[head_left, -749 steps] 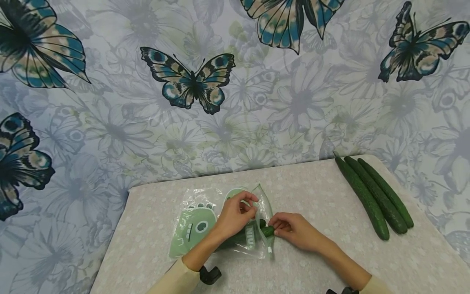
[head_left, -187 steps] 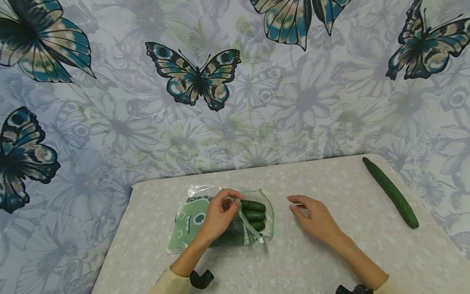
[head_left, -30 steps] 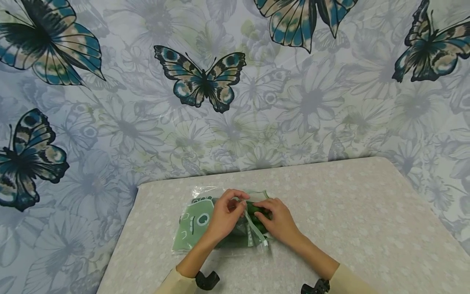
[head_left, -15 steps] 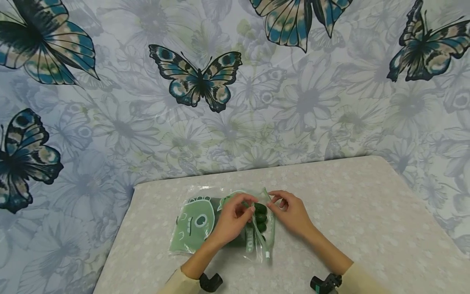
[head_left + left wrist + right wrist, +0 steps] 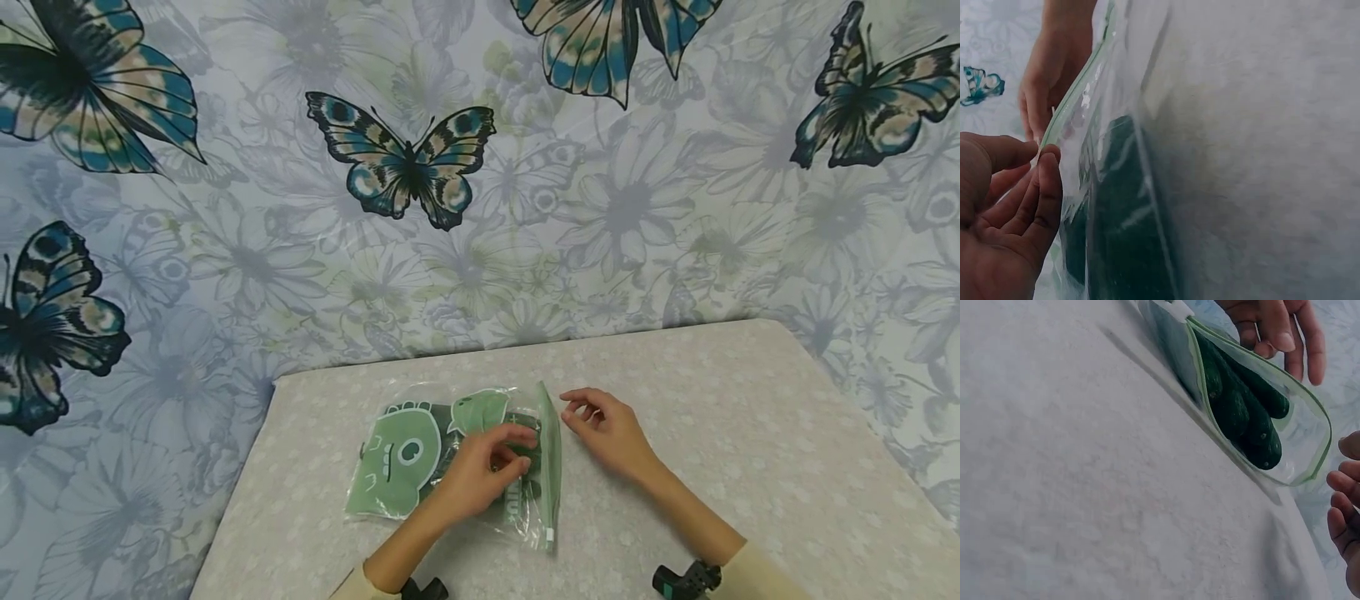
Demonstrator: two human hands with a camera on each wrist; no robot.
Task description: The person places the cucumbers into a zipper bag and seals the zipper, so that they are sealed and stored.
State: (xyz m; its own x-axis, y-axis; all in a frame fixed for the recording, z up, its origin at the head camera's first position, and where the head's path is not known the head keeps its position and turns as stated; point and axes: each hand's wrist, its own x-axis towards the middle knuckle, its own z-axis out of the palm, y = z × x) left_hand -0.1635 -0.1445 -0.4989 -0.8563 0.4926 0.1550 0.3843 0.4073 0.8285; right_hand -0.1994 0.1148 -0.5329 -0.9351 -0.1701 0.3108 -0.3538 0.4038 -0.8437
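A clear slider zip bag (image 5: 408, 458) printed with green cartoon monsters lies on the table, its mouth towards the right. Several dark green cucumbers (image 5: 1257, 428) lie inside, their ends showing through the gaping mouth in the right wrist view. My left hand (image 5: 483, 471) is over the bag near its mouth, thumb and index finger apart. In the left wrist view its fingertips (image 5: 1049, 153) overlap the green zip edge (image 5: 1075, 90). My right hand (image 5: 611, 433) is just right of the mouth, fingers loosely bent and holding nothing.
The white slider (image 5: 550, 535) sits at the near end of the zip strip. A pale patterned cloth covers the table (image 5: 720, 400). Behind it hangs a butterfly-print backdrop (image 5: 600, 208). Both wrists carry black cameras (image 5: 686, 579).
The lone cucumber from the table's right side is now gone from there. My right hand has drawn back rightward from the bag's mouth. My left hand has let go of the mouth's edge and lowered.
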